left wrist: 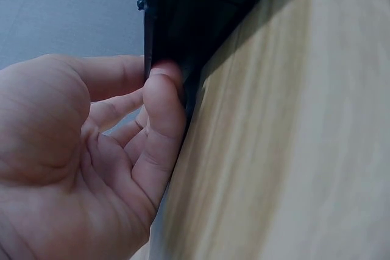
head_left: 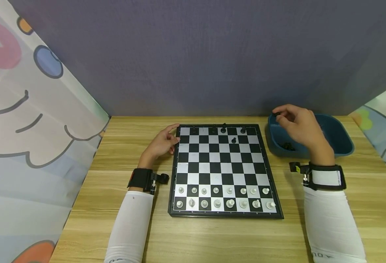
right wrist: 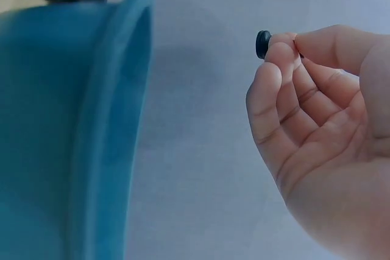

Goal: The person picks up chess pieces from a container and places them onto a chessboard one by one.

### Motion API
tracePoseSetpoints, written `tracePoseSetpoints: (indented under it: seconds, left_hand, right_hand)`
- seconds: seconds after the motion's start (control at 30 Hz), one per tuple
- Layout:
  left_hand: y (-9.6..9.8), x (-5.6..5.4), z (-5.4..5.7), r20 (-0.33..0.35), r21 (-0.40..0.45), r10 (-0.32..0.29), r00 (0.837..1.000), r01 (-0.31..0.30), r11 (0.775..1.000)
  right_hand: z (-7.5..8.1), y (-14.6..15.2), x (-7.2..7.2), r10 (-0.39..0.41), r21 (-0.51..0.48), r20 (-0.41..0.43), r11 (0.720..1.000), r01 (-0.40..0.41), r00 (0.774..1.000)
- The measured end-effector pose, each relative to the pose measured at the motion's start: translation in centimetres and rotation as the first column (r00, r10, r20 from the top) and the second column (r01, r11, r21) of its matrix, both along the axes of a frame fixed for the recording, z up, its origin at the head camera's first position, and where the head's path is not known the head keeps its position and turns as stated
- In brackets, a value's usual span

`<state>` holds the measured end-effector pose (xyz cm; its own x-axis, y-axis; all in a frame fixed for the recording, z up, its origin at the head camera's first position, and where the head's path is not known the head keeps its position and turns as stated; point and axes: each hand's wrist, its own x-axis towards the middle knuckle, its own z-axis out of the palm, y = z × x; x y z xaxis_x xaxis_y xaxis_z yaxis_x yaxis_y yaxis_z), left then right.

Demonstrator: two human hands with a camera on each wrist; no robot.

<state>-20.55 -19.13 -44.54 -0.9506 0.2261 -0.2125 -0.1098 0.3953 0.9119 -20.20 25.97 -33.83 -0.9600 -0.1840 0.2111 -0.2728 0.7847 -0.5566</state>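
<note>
Only R-wrist: held pc's base (right wrist: pixel 262 44)

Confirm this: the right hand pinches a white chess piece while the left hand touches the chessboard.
Wrong colour: the chess piece in the right hand is black, as the right wrist view shows. The left hand does touch the chessboard.

The table (head_left: pixel 226 237) shows smooth-looking wood grain with a soft sheen. The chessboard (head_left: pixel 224 157) looks plastic, as do its white pieces (head_left: pixel 217 203) at six o'clock. Towards two o'clock, the bin (head_left: pixel 337 136) is smooth plastic; at twelve, the grey partition (head_left: pixel 206 58) resembles matt cloth.
</note>
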Motion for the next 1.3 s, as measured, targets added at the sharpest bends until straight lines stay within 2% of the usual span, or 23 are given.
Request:
tracePoseSetpoints:
  seconds: [0.2,0.43,0.7,0.87,1.13,1.3]
  left_hand:
    - [0.0,0.1,0.2,0.003,0.001,0.005,1.0,-0.005,1.0]
    - [-0.1,0.1,0.3,0.005,0.012,0.005,1.0,-0.005,1.0]
    - [-0.1,0.2,0.4,0.003,0.018,0.004,1.0,-0.004,1.0]
    - [0.0,0.2,0.2,0.001,0.027,0.005,1.0,-0.005,1.0]
    - [0.3,0.1,-0.2,-0.002,0.016,0.005,1.0,-0.005,1.0]
    - [0.1,0.1,-0.1,-0.008,0.018,0.008,1.0,-0.008,1.0]
  right_hand:
    - [0.6,-1.1,0.6,0.025,-0.028,-0.004,0.999,-0.025,1.0]
    - [0.8,-3.5,1.0,0.101,-0.132,0.049,0.987,-0.094,0.994]
    - [0.3,-6.8,1.4,0.234,-0.181,0.148,0.962,-0.206,0.961]
    - [-0.1,-8.4,1.7,0.325,-0.197,0.151,0.935,-0.294,0.933]
    - [0.0,-9.8,1.3,0.38,-0.144,0.191,0.923,-0.357,0.905]
    - [0.7,-11.5,0.5,0.427,-0.076,0.163,0.904,-0.42,0.889]
